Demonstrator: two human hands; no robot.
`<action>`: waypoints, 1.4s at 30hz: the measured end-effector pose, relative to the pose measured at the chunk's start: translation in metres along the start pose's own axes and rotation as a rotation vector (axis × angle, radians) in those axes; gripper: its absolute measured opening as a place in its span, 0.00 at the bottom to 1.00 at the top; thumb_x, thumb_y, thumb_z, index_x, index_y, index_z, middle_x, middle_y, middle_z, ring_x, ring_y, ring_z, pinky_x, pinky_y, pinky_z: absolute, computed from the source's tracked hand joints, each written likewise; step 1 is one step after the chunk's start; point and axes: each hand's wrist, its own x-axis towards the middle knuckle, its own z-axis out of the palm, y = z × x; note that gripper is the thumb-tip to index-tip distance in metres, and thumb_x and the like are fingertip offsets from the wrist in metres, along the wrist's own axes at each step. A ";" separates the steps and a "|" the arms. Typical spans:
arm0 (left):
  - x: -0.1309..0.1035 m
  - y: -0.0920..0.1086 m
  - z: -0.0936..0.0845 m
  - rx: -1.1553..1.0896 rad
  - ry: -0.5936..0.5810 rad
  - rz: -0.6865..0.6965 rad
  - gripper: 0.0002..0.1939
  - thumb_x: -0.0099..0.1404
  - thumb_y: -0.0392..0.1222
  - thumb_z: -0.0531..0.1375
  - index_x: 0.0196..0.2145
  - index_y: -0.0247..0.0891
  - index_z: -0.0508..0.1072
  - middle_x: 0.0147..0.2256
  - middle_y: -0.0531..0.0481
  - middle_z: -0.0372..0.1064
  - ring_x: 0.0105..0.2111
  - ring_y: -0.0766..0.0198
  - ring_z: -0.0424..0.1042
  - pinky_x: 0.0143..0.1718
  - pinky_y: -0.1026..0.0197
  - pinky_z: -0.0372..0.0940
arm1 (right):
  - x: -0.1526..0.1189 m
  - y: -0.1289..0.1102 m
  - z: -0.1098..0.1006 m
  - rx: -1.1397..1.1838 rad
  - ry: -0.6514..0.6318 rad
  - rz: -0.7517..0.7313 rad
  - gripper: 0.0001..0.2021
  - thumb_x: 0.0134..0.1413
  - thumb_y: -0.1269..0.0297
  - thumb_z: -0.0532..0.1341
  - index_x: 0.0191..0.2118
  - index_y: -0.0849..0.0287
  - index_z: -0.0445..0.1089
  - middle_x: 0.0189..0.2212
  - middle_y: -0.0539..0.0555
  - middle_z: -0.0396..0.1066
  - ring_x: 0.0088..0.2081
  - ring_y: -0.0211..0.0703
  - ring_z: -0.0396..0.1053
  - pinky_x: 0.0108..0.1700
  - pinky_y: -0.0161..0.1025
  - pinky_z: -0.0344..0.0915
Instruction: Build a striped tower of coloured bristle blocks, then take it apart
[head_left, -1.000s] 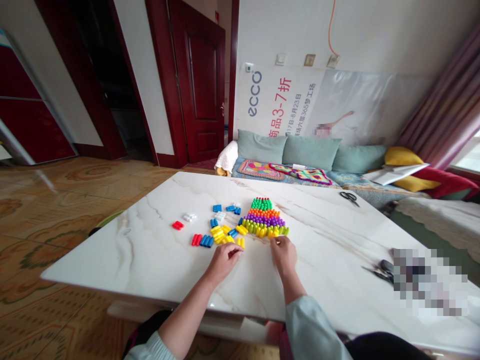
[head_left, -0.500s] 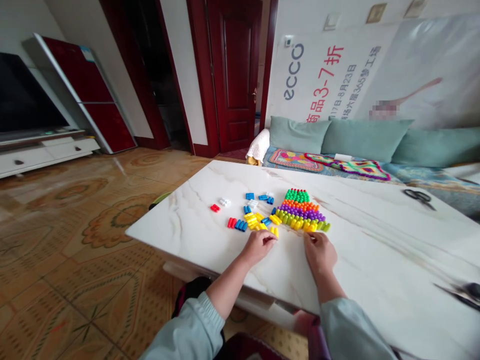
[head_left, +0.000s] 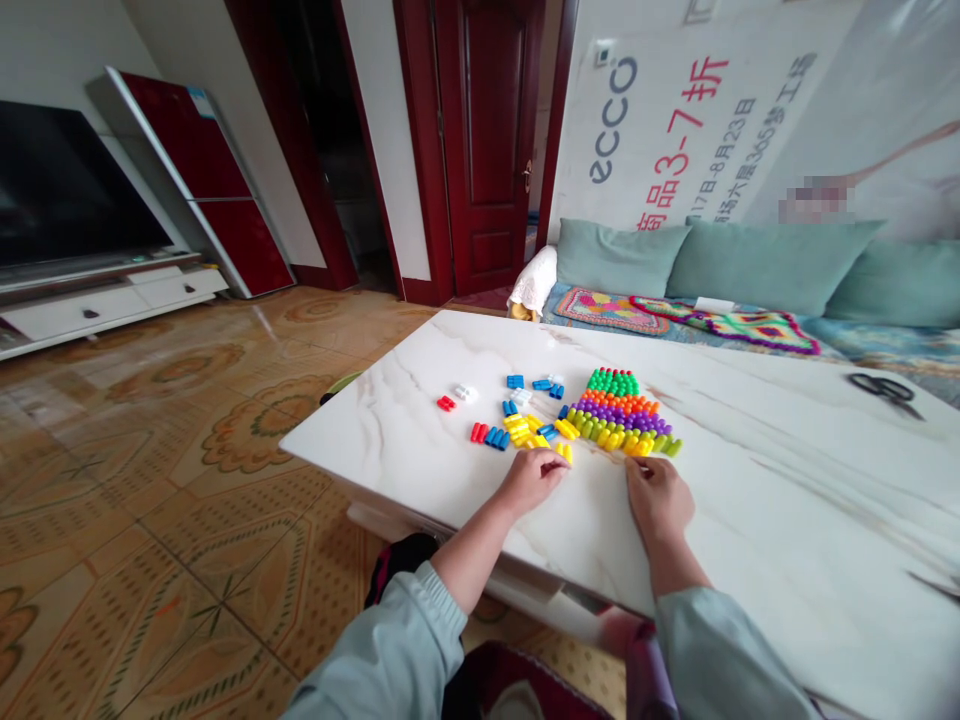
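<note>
Left hand and right hand are held narrowly pinched beside yellow bullet-shaped pieces; any grip cannot be told.

Two hands, two red bead clusters, one desk, three cushions, one television and one fridge are appearing.

White marbled table: banded multicolour piece block; loose red, blue, white, yellow pieces on its left-edge side; black scissors near far edge.
</note>
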 end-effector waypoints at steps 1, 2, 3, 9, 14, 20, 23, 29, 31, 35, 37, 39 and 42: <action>0.000 0.000 0.000 -0.003 -0.001 0.001 0.07 0.58 0.33 0.60 0.34 0.36 0.77 0.33 0.48 0.77 0.33 0.64 0.74 0.39 0.62 0.69 | 0.000 0.000 0.000 0.001 0.001 -0.003 0.17 0.55 0.55 0.54 0.38 0.58 0.76 0.41 0.55 0.73 0.33 0.41 0.67 0.28 0.35 0.51; 0.000 0.000 0.000 -0.007 -0.001 0.001 0.07 0.58 0.33 0.60 0.34 0.36 0.77 0.33 0.48 0.77 0.33 0.64 0.74 0.39 0.62 0.69 | 0.000 0.000 0.000 0.000 0.001 -0.003 0.17 0.55 0.55 0.54 0.38 0.58 0.76 0.41 0.55 0.73 0.33 0.41 0.67 0.29 0.35 0.51; 0.000 0.000 0.000 -0.010 -0.001 0.000 0.07 0.58 0.33 0.60 0.34 0.36 0.77 0.33 0.48 0.77 0.32 0.64 0.74 0.39 0.62 0.69 | 0.000 -0.001 -0.001 -0.003 0.001 -0.003 0.17 0.55 0.56 0.54 0.38 0.58 0.76 0.42 0.55 0.73 0.33 0.41 0.67 0.29 0.35 0.51; 0.001 0.001 -0.002 0.003 -0.009 -0.009 0.07 0.58 0.33 0.59 0.34 0.36 0.77 0.33 0.48 0.76 0.32 0.64 0.74 0.38 0.61 0.69 | -0.002 -0.003 -0.002 -0.002 0.008 -0.015 0.16 0.55 0.57 0.54 0.38 0.59 0.76 0.42 0.55 0.73 0.32 0.40 0.66 0.29 0.35 0.51; 0.001 0.002 -0.003 0.013 -0.005 0.015 0.07 0.58 0.33 0.60 0.34 0.36 0.77 0.32 0.48 0.76 0.32 0.64 0.74 0.38 0.62 0.69 | -0.002 -0.003 -0.003 -0.012 0.008 -0.016 0.15 0.56 0.57 0.54 0.38 0.58 0.76 0.41 0.54 0.73 0.32 0.39 0.66 0.28 0.34 0.50; 0.000 0.002 -0.003 0.038 -0.037 0.039 0.07 0.59 0.32 0.59 0.34 0.36 0.77 0.34 0.48 0.76 0.33 0.65 0.73 0.38 0.63 0.68 | -0.003 -0.002 -0.003 0.002 0.003 -0.012 0.15 0.56 0.57 0.54 0.37 0.59 0.76 0.41 0.54 0.73 0.32 0.39 0.66 0.28 0.34 0.50; -0.001 0.004 -0.003 0.054 -0.041 0.062 0.08 0.60 0.32 0.58 0.36 0.37 0.77 0.34 0.48 0.76 0.32 0.65 0.73 0.37 0.63 0.68 | -0.003 -0.002 -0.002 0.014 0.003 -0.008 0.15 0.56 0.57 0.54 0.37 0.59 0.76 0.39 0.54 0.74 0.32 0.39 0.66 0.28 0.34 0.50; 0.005 0.021 -0.010 0.395 0.069 0.184 0.13 0.62 0.32 0.55 0.42 0.42 0.74 0.42 0.47 0.72 0.45 0.57 0.68 0.50 0.53 0.63 | -0.002 -0.004 -0.002 0.018 -0.003 0.018 0.14 0.56 0.58 0.54 0.35 0.58 0.75 0.41 0.53 0.74 0.32 0.38 0.66 0.28 0.33 0.49; 0.011 0.023 -0.010 0.520 0.097 0.152 0.18 0.59 0.37 0.60 0.48 0.43 0.71 0.47 0.45 0.69 0.50 0.53 0.65 0.54 0.48 0.59 | -0.002 -0.005 -0.002 0.019 -0.009 0.022 0.13 0.57 0.58 0.54 0.35 0.58 0.75 0.40 0.52 0.74 0.32 0.38 0.66 0.28 0.33 0.48; 0.027 0.016 0.000 0.668 0.042 0.120 0.38 0.47 0.51 0.69 0.55 0.42 0.65 0.55 0.39 0.60 0.59 0.40 0.53 0.61 0.37 0.44 | -0.002 -0.006 -0.003 0.025 -0.012 0.031 0.13 0.57 0.59 0.54 0.35 0.58 0.75 0.40 0.52 0.74 0.32 0.37 0.66 0.28 0.33 0.48; 0.034 0.012 0.005 0.697 0.001 0.137 0.37 0.47 0.52 0.69 0.53 0.41 0.66 0.57 0.38 0.57 0.61 0.39 0.49 0.62 0.36 0.39 | -0.003 -0.007 -0.004 0.024 -0.014 0.032 0.14 0.57 0.59 0.54 0.35 0.58 0.74 0.39 0.52 0.74 0.32 0.37 0.66 0.28 0.33 0.49; 0.039 0.010 0.009 0.714 -0.024 0.170 0.30 0.49 0.49 0.68 0.49 0.40 0.68 0.56 0.39 0.59 0.60 0.42 0.51 0.63 0.37 0.38 | -0.004 -0.007 -0.006 0.027 -0.013 0.025 0.13 0.57 0.59 0.54 0.34 0.58 0.74 0.39 0.52 0.74 0.32 0.37 0.66 0.28 0.33 0.49; 0.040 0.011 0.011 0.738 -0.019 0.190 0.17 0.54 0.42 0.64 0.43 0.42 0.69 0.48 0.44 0.65 0.52 0.50 0.62 0.63 0.41 0.40 | -0.004 -0.007 -0.006 0.045 -0.002 0.016 0.13 0.57 0.59 0.54 0.33 0.57 0.74 0.38 0.52 0.74 0.32 0.37 0.67 0.28 0.32 0.49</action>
